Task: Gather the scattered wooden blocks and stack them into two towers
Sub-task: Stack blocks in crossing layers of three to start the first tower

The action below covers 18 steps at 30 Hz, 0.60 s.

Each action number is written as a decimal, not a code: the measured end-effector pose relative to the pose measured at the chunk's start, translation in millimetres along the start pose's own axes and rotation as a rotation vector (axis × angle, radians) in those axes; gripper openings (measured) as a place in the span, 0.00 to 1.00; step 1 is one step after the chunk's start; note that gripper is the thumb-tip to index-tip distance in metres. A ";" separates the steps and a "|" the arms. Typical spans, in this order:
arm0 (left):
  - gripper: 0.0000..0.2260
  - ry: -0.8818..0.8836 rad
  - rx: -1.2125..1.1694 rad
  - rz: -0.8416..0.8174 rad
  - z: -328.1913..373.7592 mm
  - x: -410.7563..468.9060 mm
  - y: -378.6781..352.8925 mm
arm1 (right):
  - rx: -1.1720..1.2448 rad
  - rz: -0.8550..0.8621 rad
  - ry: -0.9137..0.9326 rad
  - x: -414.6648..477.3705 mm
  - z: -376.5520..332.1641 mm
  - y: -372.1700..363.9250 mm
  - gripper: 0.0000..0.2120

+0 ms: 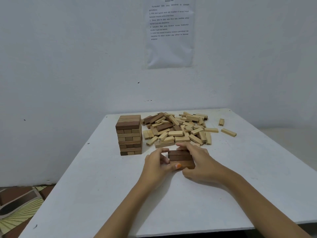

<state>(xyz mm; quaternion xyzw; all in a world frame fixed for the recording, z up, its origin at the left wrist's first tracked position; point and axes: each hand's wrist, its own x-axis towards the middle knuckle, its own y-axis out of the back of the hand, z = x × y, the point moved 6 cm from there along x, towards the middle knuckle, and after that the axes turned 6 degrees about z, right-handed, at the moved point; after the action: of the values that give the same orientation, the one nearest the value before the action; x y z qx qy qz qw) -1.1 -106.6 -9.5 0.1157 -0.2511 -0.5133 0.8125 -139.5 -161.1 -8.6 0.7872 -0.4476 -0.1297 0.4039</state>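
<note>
We hold a small set of dark brown blocks [180, 158] on the white table [103, 186], lying side by side with their long sides running from nine to three o'clock. Our left hand [157, 163] closes on the nine o'clock end: the fingers curl round that end and the thumb, with an orange nail, presses the near face. Our right hand [201, 163] wraps the three o'clock end, its fingers curled together over the far edge at twelve o'clock and the thumb tucked below at six; the fingertips on that far side are partly hidden, so we cannot tell how they lie there. The blocks sit between both palms, touching the fingers on either end. At ten o'clock from them stands a finished tower [130, 134] of mixed brown and pale layers, apart from our hands. At twelve to one o'clock lies the heap of loose blocks [178, 130], mostly pale, its near edge just beyond our right fingers. Two stray pale blocks [228, 132] rest at two o'clock. A printed sheet [169, 31] hangs on the wall [68, 66].
</note>
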 end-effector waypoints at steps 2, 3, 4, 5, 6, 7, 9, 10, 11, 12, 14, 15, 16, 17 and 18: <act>0.24 -0.047 0.100 0.035 2.9 -2.4 5.9 | 0.026 -0.037 0.006 -0.7 -1.1 5.6 0.40; 0.23 -0.070 0.161 0.044 4.3 -3.4 8.8 | 0.037 -0.062 0.014 -1.0 -2.7 10.7 0.41; 0.23 -0.089 0.208 0.039 6.2 -4.5 11.2 | 0.044 -0.083 0.028 -0.9 -4.9 17.0 0.42; 0.23 -0.106 0.248 0.017 7.4 -5.6 12.4 | 0.042 -0.096 0.034 -1.2 -6.1 23.3 0.42; 0.23 -0.119 0.283 -0.016 8.0 -6.7 12.0 | 0.040 -0.101 0.032 -2.2 -5.6 28.5 0.42; 0.24 -0.125 0.312 -0.049 8.9 -8.3 11.1 | 0.032 -0.104 0.024 -3.9 -2.7 31.9 0.41; 0.24 -0.121 0.353 -0.095 8.4 -11.7 7.9 | -0.047 -0.114 0.005 -10.7 6.9 29.8 0.39; 0.25 -0.112 0.387 -0.114 6.7 -13.6 4.9 | -0.110 -0.112 0.015 -14.8 12.9 24.7 0.37; 0.30 -0.103 0.445 -0.139 3.9 -15.5 1.0 | -0.173 -0.104 0.037 -18.6 17.6 18.7 0.35; 0.35 -0.093 0.519 -0.167 0.7 -16.8 -2.6 | -0.220 -0.095 0.049 -21.3 22.0 13.2 0.35; 0.39 -0.078 0.628 -0.207 -3.7 -17.1 -7.0 | -0.305 -0.091 0.036 -24.6 27.2 6.0 0.33; 0.39 -0.068 0.651 -0.228 -5.4 -16.3 -8.8 | -0.349 -0.090 0.033 -24.7 28.3 3.7 0.33; 0.39 -0.065 0.664 -0.251 -6.5 -15.7 -11.2 | -0.390 -0.087 0.036 -24.9 27.2 2.0 0.33; 0.39 -0.066 0.676 -0.270 -6.4 -15.8 -12.5 | -0.432 -0.088 0.042 -24.9 25.7 0.3 0.32; 0.39 -0.071 0.690 -0.283 -7.5 -15.8 -13.9 | -0.465 -0.094 0.051 -24.4 24.6 -1.8 0.32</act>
<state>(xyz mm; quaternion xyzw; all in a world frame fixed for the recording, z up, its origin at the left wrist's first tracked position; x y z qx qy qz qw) -13.5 -99.3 -26.6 0.3982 -0.4189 -0.5095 0.6375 -166.2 -153.6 -29.5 0.6961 -0.3583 -0.2279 0.5789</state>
